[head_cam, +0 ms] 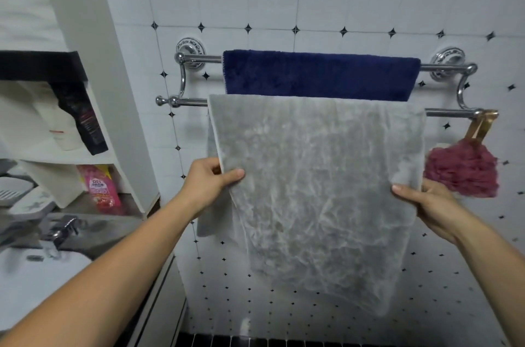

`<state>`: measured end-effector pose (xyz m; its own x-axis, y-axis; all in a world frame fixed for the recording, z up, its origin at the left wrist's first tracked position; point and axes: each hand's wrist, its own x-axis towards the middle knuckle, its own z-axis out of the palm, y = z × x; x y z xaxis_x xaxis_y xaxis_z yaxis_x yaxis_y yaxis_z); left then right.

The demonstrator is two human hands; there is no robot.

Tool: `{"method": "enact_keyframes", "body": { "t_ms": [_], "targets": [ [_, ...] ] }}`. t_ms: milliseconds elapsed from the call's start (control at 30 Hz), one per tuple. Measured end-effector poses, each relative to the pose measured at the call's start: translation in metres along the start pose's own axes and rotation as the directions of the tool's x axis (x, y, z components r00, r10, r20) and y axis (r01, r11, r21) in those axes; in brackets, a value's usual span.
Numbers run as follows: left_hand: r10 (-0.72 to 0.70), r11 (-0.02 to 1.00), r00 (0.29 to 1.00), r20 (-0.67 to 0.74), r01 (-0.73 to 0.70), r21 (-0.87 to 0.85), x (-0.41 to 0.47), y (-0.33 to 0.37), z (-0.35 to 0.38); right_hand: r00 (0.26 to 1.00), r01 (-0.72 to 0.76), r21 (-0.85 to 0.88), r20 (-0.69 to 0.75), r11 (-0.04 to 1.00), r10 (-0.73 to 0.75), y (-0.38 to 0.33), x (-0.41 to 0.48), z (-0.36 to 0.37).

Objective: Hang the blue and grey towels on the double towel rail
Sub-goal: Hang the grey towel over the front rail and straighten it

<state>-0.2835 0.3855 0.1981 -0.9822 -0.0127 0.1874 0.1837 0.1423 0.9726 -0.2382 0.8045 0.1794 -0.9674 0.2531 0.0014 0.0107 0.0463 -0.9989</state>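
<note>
Blue towel (318, 75) drapes the rail's (443, 67) back bar; left hand (208, 183) and right hand (426, 204) pinch the grey towel's (318, 176) edges below the front bar, apparently evening it before release.

Home bathroom. White wall tiles (326, 0) with small dark diamond insets. Chrome double towel rail (196, 58) fixed to the wall, carrying a blue towel (318, 75) and a grey towel (318, 176). Red bath pouf (461, 170) hanging off the rail end. Shelves (71, 156) with toiletry bottles (85, 119) at left; a tap (64, 228) over a white basin (34, 284).
</note>
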Motion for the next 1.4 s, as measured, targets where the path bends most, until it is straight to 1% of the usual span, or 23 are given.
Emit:
{"method": "enact_keyframes", "body": {
  "t_ms": [67, 167, 233, 267, 300, 333, 367, 400, 433, 467, 500, 567, 600, 633, 667, 733, 800, 900, 1000, 1133, 1267, 1333, 1400],
  "targets": [
    [0.05, 0.997, 0.997, -0.051, -0.053, -0.059, 0.007, 0.016, -0.001, 0.998, 0.055, 0.023, -0.039, 0.998, -0.054, -0.017, 0.003, 0.004],
    [0.088, 0.984, 0.982, -0.169, -0.112, -0.137, 0.021, 0.047, -0.002, 0.974, 0.157, 0.102, -0.178, 0.982, -0.138, -0.057, 0.01, 0.018],
    [0.072, 0.978, 0.982, -0.177, -0.104, -0.178, 0.027, 0.061, -0.001, 0.958, 0.177, 0.142, -0.252, 0.974, -0.138, -0.08, 0.015, 0.027],
    [0.053, 0.974, 0.984, -0.168, -0.088, -0.209, 0.029, 0.067, -0.001, 0.949, 0.183, 0.118, -0.282, 0.976, -0.144, -0.087, 0.016, 0.031],
    [0.028, 0.967, 0.987, -0.158, -0.067, -0.248, 0.031, 0.072, -0.001, 0.929, 0.193, 0.037, -0.329, 0.98, -0.171, -0.09, 0.015, 0.035],
    [0.0, 0.957, 0.988, -0.151, -0.044, -0.285, 0.033, 0.078, -0.001, 0.891, 0.197, -0.117, -0.393, 0.973, -0.228, -0.093, 0.012, 0.038],
    [-0.025, 0.951, 0.989, -0.149, -0.022, -0.307, 0.035, 0.084, -0.002, 0.825, 0.175, -0.32, -0.468, 0.931, -0.316, -0.096, 0.009, 0.039],
    [-0.048, 0.951, 0.988, -0.145, 0.001, -0.308, 0.038, 0.089, -0.003, 0.737, 0.142, -0.523, -0.511, 0.841, -0.443, -0.099, 0.004, 0.041],
    [-0.072, 0.953, 0.987, -0.144, 0.026, -0.303, 0.04, 0.093, -0.004, 0.656, 0.148, -0.677, -0.478, 0.721, -0.583, -0.103, 0.003, 0.042],
    [-0.1, 0.953, 0.985, -0.137, 0.055, -0.299, 0.041, 0.094, -0.005, 0.619, 0.196, -0.774, -0.378, 0.602, -0.688, -0.109, 0.004, 0.044],
    [-0.125, 0.95, 0.985, -0.12, 0.084, -0.3, 0.041, 0.094, -0.006, 0.621, 0.256, -0.834, -0.245, 0.488, -0.744, -0.116, 0.005, 0.049],
    [-0.149, 0.949, 0.985, -0.09, 0.117, -0.293, 0.039, 0.093, -0.008, 0.676, 0.367, -0.882, 0.035, 0.295, -0.736, -0.128, 0.011, 0.065],
    [-0.147, 0.95, 0.986, -0.084, 0.117, -0.288, 0.038, 0.093, -0.009, 0.708, 0.394, -0.889, 0.13, 0.236, -0.694, -0.132, 0.014, 0.074],
    [-0.139, 0.949, 0.987, -0.082, 0.109, -0.297, 0.037, 0.094, -0.01, 0.74, 0.403, -0.892, 0.185, 0.205, -0.647, -0.137, 0.017, 0.081],
    [-0.13, 0.944, 0.988, -0.082, 0.098, -0.316, 0.037, 0.095, -0.011, 0.761, 0.413, -0.89, 0.221, 0.194, -0.61, -0.142, 0.019, 0.089],
    [-0.116, 0.928, 0.992, -0.059, 0.087, -0.362, 0.038, 0.099, -0.015, 0.771, 0.467, -0.859, 0.277, 0.212, -0.574, -0.153, 0.02, 0.105],
    [-0.099, 0.925, 0.995, -0.024, 0.083, -0.371, 0.039, 0.102, -0.017, 0.747, 0.544, -0.81, 0.349, 0.218, -0.566, -0.166, 0.02, 0.131],
    [-0.107, 0.928, 0.994, -0.015, 0.094, -0.359, 0.04, 0.104, -0.017, 0.689, 0.663, -0.724, 0.489, 0.192, -0.535, -0.183, 0.016, 0.19],
    [-0.11, 0.949, 0.994, 0.009, 0.108, -0.298, 0.041, 0.106, -0.021, 0.659, 0.707, -0.694, 0.578, 0.136, -0.482, -0.189, 0.01, 0.246],
    [-0.12, 0.955, 0.992, -0.024, 0.109, -0.275, 0.045, 0.106, -0.03, 0.688, 0.676, -0.734, 0.598, 0.064, -0.411, -0.188, 0.015, 0.265],
    [-0.115, 0.966, 0.99, -0.078, 0.094, -0.242, 0.047, 0.104, -0.032, 0.791, 0.563, -0.815, 0.486, 0.134, -0.372, -0.203, 0.032, 0.241],
    [-0.111, 0.969, 0.989, -0.095, 0.086, -0.233, 0.048, 0.105, -0.03, 0.811, 0.543, -0.828, 0.475, 0.141, -0.341, -0.208, 0.035, 0.237],
    [-0.101, 0.972, 0.991, -0.093, 0.078, -0.223, 0.049, 0.109, -0.027, 0.811, 0.556, -0.813, 0.487, 0.173, -0.324, -0.206, 0.032, 0.243]
  ]
}}
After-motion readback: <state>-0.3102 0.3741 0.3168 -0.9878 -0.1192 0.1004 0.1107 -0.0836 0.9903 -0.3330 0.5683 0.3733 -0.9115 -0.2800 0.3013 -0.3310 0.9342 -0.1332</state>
